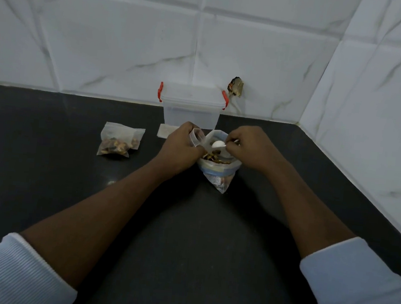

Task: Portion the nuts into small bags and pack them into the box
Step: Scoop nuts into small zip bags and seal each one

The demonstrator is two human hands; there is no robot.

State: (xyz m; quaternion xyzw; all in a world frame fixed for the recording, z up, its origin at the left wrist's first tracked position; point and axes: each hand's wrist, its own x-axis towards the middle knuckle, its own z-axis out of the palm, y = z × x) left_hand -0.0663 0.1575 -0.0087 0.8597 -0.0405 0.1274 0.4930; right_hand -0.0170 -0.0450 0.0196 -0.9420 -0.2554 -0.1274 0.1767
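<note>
A large clear bag of mixed nuts (218, 170) stands open in the middle of the black counter (186, 236). My left hand (183, 145) grips a small clear bag (196, 138) by its mouth, right at the big bag's left rim. My right hand (249, 148) pinches the handle of a white spoon (218, 144) whose bowl hangs over the nuts. Left of my hands lie two small filled bags (119, 141) of nuts. A clear plastic box (191, 106) with red clips stands closed behind the hands, against the wall.
A flat stack of small unfilled bags (166, 131) lies in front of the box. White tiled walls close the counter at the back and right. A dark damaged spot with a wire (235, 87) marks the wall beside the box.
</note>
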